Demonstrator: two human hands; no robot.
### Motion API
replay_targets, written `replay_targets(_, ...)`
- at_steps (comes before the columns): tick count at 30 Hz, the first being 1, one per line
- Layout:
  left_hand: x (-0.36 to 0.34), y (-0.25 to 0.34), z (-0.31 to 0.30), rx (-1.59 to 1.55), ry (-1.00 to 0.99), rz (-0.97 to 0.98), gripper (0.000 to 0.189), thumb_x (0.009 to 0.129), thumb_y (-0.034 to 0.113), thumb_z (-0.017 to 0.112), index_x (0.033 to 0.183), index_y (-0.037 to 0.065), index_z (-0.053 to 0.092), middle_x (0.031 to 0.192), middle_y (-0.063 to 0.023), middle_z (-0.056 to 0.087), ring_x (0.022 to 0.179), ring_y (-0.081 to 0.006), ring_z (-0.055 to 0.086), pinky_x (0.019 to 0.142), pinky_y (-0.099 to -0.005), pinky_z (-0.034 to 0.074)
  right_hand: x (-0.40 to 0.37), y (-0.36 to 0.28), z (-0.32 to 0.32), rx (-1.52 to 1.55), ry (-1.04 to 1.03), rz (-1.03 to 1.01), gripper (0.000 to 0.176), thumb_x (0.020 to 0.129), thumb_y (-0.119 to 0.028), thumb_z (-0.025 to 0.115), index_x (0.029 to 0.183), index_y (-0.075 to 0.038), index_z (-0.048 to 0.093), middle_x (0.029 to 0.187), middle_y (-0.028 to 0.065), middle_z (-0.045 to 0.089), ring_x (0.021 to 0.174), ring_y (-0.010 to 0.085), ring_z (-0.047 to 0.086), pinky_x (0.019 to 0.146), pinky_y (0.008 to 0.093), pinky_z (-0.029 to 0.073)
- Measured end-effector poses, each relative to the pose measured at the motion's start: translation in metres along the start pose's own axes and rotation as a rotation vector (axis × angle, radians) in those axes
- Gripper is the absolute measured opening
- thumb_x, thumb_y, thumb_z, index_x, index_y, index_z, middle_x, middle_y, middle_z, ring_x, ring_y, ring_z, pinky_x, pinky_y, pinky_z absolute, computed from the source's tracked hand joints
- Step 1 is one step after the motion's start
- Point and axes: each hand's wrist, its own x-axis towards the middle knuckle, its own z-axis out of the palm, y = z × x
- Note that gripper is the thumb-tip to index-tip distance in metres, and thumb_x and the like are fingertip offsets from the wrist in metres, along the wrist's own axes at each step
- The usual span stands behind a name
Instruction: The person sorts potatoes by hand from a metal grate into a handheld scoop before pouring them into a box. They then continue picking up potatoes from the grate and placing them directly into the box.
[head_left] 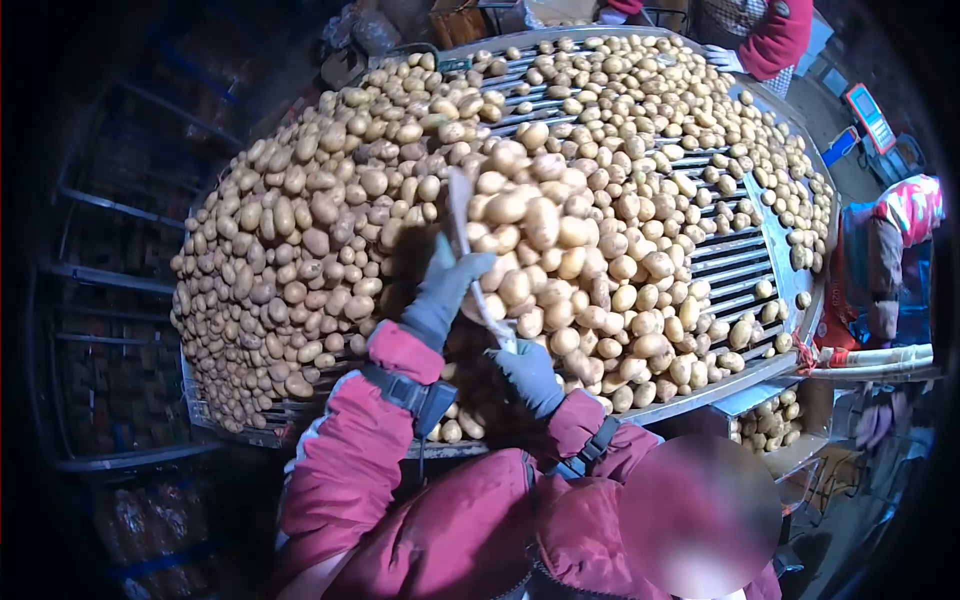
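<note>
A pale, narrow, board-like tool (462,215) stands on edge among the potatoes. My left hand (446,285), in a grey glove, is closed around its middle part. Lower down, my right hand (532,374), gloved too, grips the near end of the same tool. Heaped against its right side, potatoes (541,222) rise higher than those around them. To the left of my hands, more potatoes (315,205) cover the slatted sorting table (733,258). My left forearm and the shadow hide part of the slats beneath.
A co-worker's gloved hand (722,58) rests at the far table edge. Another person's sleeve (910,212) shows at the right. A box (815,440) holding potatoes sits below the near right edge. A device with a red-framed display (870,118) stands beyond the table.
</note>
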Motion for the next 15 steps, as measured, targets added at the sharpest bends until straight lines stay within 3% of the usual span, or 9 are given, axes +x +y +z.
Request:
replay_targets(1,0.017,-0.012,0.014,0.001,-0.027,-0.078,0.116,0.074,0.023,0.084,0.153,-0.011,0.008,0.141,-0.0190,0.046,0.123,-0.0223,0.050,0.102,-0.0320,0.045,0.004,0.036,-0.009,0.022,0.063,-0.002,0.018,0.087,-0.019,0.071,0.088,-0.003,0.065,0.072,0.0003,0.062,0.056,0.0089,0.054,0.047,0.0268,0.044)
replay_targets(3,0.012,0.028,0.065,0.213,-0.167,-0.066,0.118,0.074,0.027,0.084,0.154,-0.011,0.006,0.140,-0.0202,0.047,0.123,-0.0233,0.051,0.100,-0.0326,0.047,0.008,0.095,-0.035,0.036,0.177,-0.026,0.020,0.087,-0.021,0.073,0.083,-0.004,0.064,0.067,0.0004,0.060,0.050,0.0098,0.054,0.042,0.0271,0.043)
replay_targets(5,0.012,0.051,0.109,0.473,-0.291,-0.024,0.120,0.075,0.031,0.083,0.154,-0.010,0.004,0.139,-0.0214,0.048,0.122,-0.0244,0.052,0.098,-0.0333,0.048,0.004,0.086,-0.075,0.033,0.208,0.047,0.019,0.086,-0.020,0.073,0.084,-0.004,0.064,0.067,0.0003,0.060,0.051,0.0095,0.053,0.042,0.0274,0.042)
replay_targets(7,0.008,0.049,0.142,0.966,-0.324,0.298,0.119,0.075,0.032,0.083,0.154,-0.010,0.004,0.138,-0.0216,0.049,0.120,-0.0250,0.053,0.098,-0.0337,0.048,-0.002,0.072,-0.100,0.011,0.235,0.022,0.017,0.084,-0.019,0.072,0.086,-0.004,0.064,0.066,0.0001,0.060,0.052,0.0092,0.052,0.043,0.0277,0.041)
replay_targets(10,-0.002,0.076,0.173,0.619,-0.341,0.083,0.115,0.076,0.033,0.083,0.155,-0.007,0.010,0.143,-0.0232,0.046,0.127,-0.0257,0.048,0.105,-0.0347,0.044,-0.004,0.111,-0.120,-0.171,0.321,-0.316,0.017,0.084,-0.016,0.071,0.091,-0.003,0.064,0.068,0.0004,0.060,0.054,0.0088,0.053,0.047,0.0252,0.042)
replay_targets(15,-0.008,0.032,0.124,0.174,-0.141,0.059,0.092,0.079,0.026,0.082,0.148,-0.005,0.030,0.137,-0.0185,0.052,0.120,-0.0210,0.055,0.099,-0.0352,0.050,-0.001,0.090,-0.086,-0.102,0.222,-0.183,0.012,0.085,-0.012,0.070,0.090,-0.004,0.063,0.066,-0.0003,0.059,0.049,0.0082,0.051,0.044,0.0237,0.039)
